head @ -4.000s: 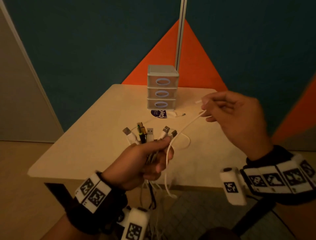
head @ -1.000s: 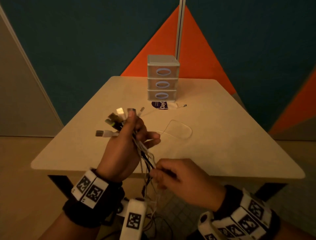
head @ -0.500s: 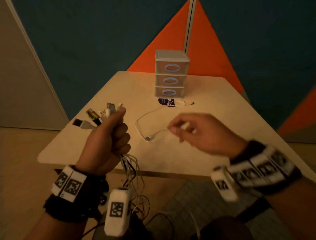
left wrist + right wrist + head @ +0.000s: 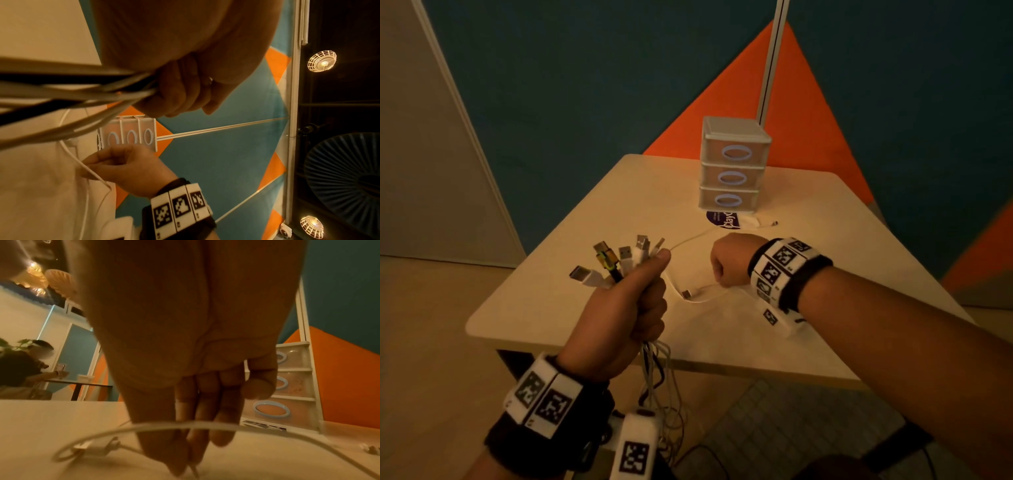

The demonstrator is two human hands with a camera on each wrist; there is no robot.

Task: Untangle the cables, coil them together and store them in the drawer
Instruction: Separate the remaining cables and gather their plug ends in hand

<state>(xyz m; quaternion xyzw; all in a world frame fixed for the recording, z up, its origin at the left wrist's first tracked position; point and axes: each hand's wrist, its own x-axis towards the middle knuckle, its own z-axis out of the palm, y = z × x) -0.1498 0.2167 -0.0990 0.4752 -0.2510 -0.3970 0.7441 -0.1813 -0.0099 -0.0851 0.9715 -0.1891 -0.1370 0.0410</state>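
My left hand (image 4: 633,305) grips a bundle of cables (image 4: 619,265) in a fist above the table's near edge. Several USB plugs fan out above the fist and the cords (image 4: 657,377) hang below it, also seen as cords (image 4: 72,95) in the left wrist view. My right hand (image 4: 726,263) is over the table's middle and pinches a thin white cable (image 4: 702,294) that loops on the tabletop. That white cable (image 4: 185,425) crosses under the right hand's fingers (image 4: 205,410), its plug (image 4: 90,449) lying on the table. The three-drawer unit (image 4: 732,164) stands at the back, all drawers closed.
The table (image 4: 585,240) is pale wood with a purple sticker (image 4: 722,219) before the drawers. Another short white cable end (image 4: 763,224) lies beside the sticker. A teal and orange wall stands behind. Black cords trail on the floor below the near edge.
My right hand has moved further over the table and lowered, still pinching the white cable. My left hand keeps its grip on the bundle, now nearer the middle.
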